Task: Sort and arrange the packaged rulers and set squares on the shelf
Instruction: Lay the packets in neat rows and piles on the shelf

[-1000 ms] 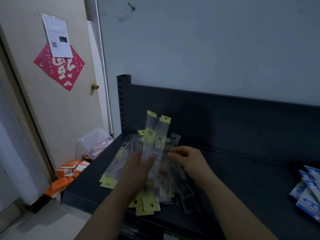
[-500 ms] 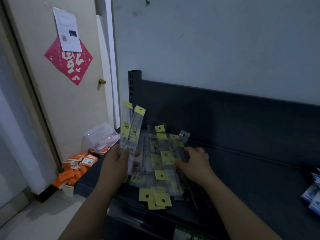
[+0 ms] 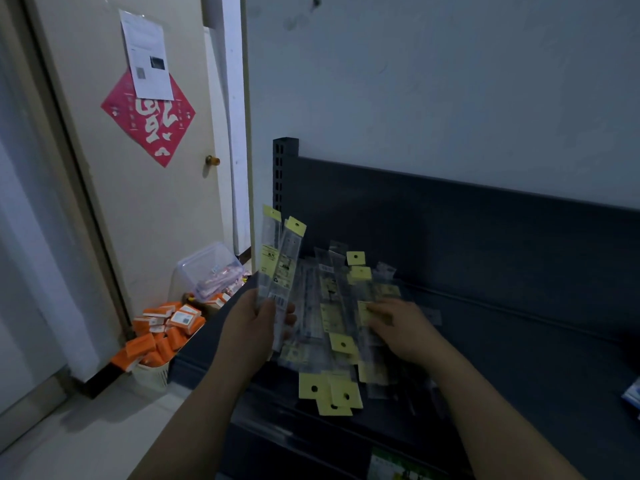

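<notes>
**While one hand lifts two rulers, the other lies on the pile**

As the person stands at the dark shelf (image 3: 519,341), the left hand (image 3: 254,327) is raised over the shelf's left front corner. Its thumb and fingers are clamped round the lower ends of two packaged rulers (image 3: 280,268), which stand nearly upright with their yellow hang tabs on top. A loose pile of packaged rulers (image 3: 332,320) lies on the shelf's left part, with some yellow tabs jutting past the shelf's front edge. The right hand (image 3: 405,332) rests on that pile, its fingers stretched out and slightly blurred, gripping nothing that I can see. Left of the shelf, on the floor, sit a clear plastic box (image 3: 207,271) and a heap of orange boxes (image 3: 166,327).
</notes>
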`<state>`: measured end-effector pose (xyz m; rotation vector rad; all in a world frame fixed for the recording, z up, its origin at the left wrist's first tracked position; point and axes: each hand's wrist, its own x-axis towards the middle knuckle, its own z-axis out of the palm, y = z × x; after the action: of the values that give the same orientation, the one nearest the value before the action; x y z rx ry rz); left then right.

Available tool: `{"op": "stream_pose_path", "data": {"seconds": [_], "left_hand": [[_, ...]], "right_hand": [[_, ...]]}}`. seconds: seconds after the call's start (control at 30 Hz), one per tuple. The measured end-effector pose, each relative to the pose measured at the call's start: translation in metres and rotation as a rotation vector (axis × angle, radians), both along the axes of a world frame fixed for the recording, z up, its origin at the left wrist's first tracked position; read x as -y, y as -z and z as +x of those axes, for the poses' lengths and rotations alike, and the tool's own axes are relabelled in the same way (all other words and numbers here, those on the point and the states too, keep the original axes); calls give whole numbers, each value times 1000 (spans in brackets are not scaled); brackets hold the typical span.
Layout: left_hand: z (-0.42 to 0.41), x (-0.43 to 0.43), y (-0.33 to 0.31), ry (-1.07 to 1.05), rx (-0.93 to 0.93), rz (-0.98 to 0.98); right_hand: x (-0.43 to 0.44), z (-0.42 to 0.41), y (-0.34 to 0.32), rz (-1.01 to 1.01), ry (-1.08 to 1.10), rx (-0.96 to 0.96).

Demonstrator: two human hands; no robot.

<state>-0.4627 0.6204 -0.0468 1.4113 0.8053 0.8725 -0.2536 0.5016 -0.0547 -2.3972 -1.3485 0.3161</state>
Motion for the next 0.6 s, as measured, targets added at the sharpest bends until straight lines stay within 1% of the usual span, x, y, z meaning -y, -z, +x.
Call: {"op": "stream_pose_path", "data": {"seconds": [0.07,0.17,0.2,0.3,0.37,0.5,0.6], "left_hand": [[0,1,0,18,11,-9],[-1,6,-3,40,78,-65],[-1,7,-5,46,90,-77],[1,13,-7,74,66,-57],[1,14,-8,74,55,-42],[-3,13,-10,74,72,-58],[-4,13,-9,73,68,-55]], "right_hand": [[5,5,-2,56,28,8],[1,-7,-9,180,64,78],[-4,-16,-12,182,47,46],[-20,-38,-17,104,-6,-82],[-27,-41,-19,70,1,-136],[-29,-38,-22,43,53,-304],[-30,-37,-25,11,120,-328]]}}
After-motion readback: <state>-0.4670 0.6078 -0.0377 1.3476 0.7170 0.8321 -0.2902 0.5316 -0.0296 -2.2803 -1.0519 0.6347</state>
